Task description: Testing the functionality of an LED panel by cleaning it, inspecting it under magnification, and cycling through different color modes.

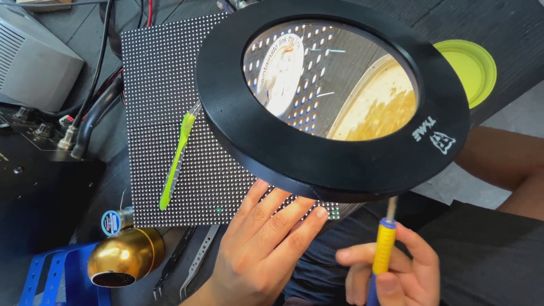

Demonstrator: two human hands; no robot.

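Left hand (258, 249) is lying flat, fingers (286, 212) spread wide on the dotted panel (164, 68); right hand (399, 272) is gripping the yellow-handled soldering iron (383, 246) under the magnifier (334, 164).

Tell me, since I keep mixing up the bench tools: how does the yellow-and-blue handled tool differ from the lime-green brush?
The yellow-and-blue handled tool is gripped in the right hand; the lime-green brush lies untouched on the dotted LED panel. The tool stands nearly upright, its metal tip going under the round black magnifier; the brush lies slanted. Both are slim.

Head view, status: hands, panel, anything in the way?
Left hand flat on LED panel. Right hand grips soldering iron. Magnifier lamp overhangs panel.
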